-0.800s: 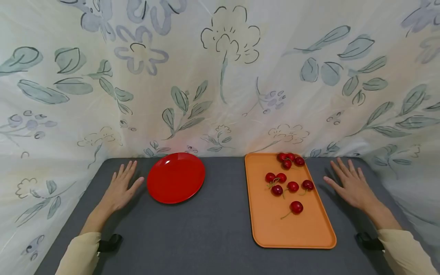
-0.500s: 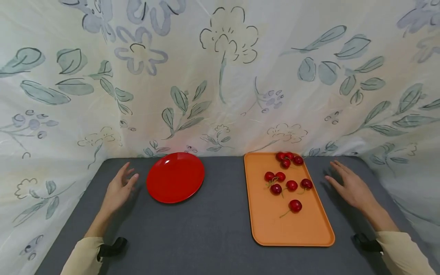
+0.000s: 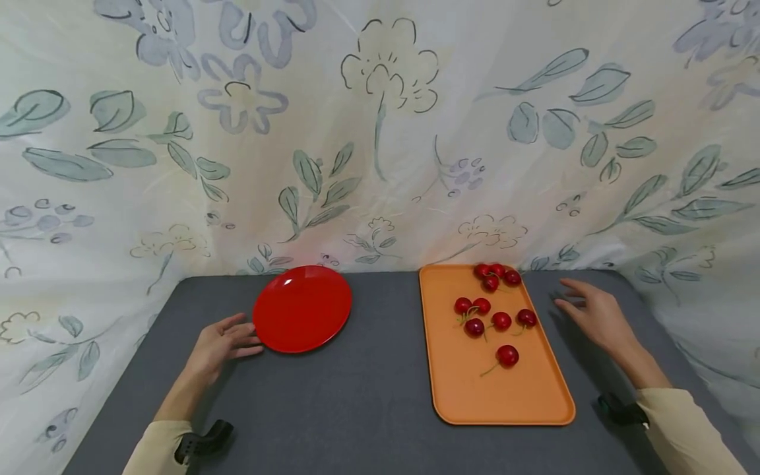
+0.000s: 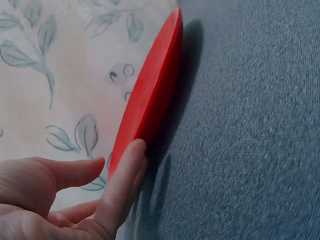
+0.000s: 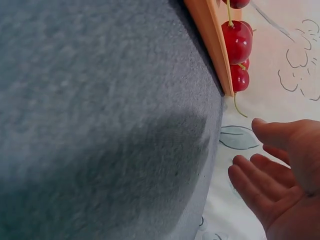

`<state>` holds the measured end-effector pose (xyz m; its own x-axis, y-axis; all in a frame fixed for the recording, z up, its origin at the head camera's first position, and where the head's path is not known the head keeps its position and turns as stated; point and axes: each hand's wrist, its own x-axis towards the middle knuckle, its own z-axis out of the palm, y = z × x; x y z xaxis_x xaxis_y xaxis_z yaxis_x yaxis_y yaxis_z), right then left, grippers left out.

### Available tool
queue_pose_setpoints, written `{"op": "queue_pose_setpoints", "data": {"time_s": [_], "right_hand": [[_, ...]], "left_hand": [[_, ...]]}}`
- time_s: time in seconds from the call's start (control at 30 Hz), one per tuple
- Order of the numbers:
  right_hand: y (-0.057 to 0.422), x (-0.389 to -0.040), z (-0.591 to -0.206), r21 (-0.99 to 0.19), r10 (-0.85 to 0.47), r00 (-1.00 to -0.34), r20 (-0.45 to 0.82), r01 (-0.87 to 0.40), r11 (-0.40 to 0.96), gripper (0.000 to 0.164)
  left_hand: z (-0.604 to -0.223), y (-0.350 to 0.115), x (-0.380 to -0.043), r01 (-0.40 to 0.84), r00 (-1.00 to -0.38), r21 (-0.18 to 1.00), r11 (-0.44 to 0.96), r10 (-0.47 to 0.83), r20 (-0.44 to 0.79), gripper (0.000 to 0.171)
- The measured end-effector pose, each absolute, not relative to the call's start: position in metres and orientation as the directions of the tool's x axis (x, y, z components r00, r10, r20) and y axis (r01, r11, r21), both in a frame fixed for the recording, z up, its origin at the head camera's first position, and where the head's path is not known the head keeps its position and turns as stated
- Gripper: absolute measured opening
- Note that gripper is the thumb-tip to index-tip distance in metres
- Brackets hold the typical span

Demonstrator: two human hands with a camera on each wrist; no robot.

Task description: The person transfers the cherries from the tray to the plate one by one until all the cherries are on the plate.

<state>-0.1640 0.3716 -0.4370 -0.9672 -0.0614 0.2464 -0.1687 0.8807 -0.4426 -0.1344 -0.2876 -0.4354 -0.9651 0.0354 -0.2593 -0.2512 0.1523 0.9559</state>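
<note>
Beside the left edge of a red plate (image 3: pixel 303 309) is my left hand (image 3: pixel 222 343), its fingers reaching to the rim. In the left wrist view the fingers (image 4: pixel 122 187) overlap the near end of the plate, and the thumb is apart from them. Whether the fingertips touch the rim I cannot tell. My right hand (image 3: pixel 596 313) hovers over the table to the right of an orange tray (image 3: pixel 505 402), thumb and fingers apart with nothing between them. Several red cherries (image 3: pixel 474 328) with green stems lie on the tray's middle and far part.
Both the plate and the tray stand on a dark grey tabletop (image 3: pixel 368 389). Behind it and at its sides hangs a pale curtain with flower and leaf drawings (image 3: pixel 380 132). Dark bands (image 3: pixel 204 443) sit at the sleeve cuffs.
My left hand has moved nearer and to the right, turning toward the plate's rim. My right hand has shifted slightly left, its fingers drawn closer together. Plate, tray and cherries stay in place.
</note>
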Motion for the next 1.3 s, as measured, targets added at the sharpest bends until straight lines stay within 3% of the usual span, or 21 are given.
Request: {"op": "queue_pose_setpoints", "data": {"time_s": [0.17,0.37,0.53,0.67,1.07,1.3], "right_hand": [[0.366,-0.165,-0.433,-0.462,-0.057,-0.963,0.265,-0.179,0.869,0.041],[0.351,-0.149,-0.425,-0.545,0.061,-0.978,0.199,-0.059,0.836,0.032],[0.339,-0.136,-0.421,-0.699,0.120,-0.993,0.002,0.085,0.710,0.047],[0.329,-0.131,-0.419,-0.763,0.105,-0.983,-0.151,0.184,0.619,0.048],[0.311,-0.136,-0.422,-0.735,0.103,-0.957,-0.272,0.276,0.619,0.037],[0.303,-0.139,-0.424,-0.677,0.144,-0.953,-0.266,0.291,0.676,0.032]], "left_hand": [[-0.435,-0.283,-0.137,-0.266,-0.961,0.955,0.129,0.042,-0.273,0.062],[-0.435,-0.280,-0.142,-0.291,-0.955,0.951,0.105,0.034,-0.296,0.062],[-0.436,-0.281,-0.143,-0.299,-0.953,0.950,0.085,0.029,-0.302,0.063],[-0.437,-0.281,-0.141,-0.304,-0.952,0.951,0.061,0.015,-0.305,0.064],[-0.441,-0.280,-0.136,-0.316,-0.949,0.948,0.029,0.000,-0.316,0.066],[-0.443,-0.279,-0.132,-0.331,-0.944,0.943,0.033,-0.012,-0.331,0.065]]}}
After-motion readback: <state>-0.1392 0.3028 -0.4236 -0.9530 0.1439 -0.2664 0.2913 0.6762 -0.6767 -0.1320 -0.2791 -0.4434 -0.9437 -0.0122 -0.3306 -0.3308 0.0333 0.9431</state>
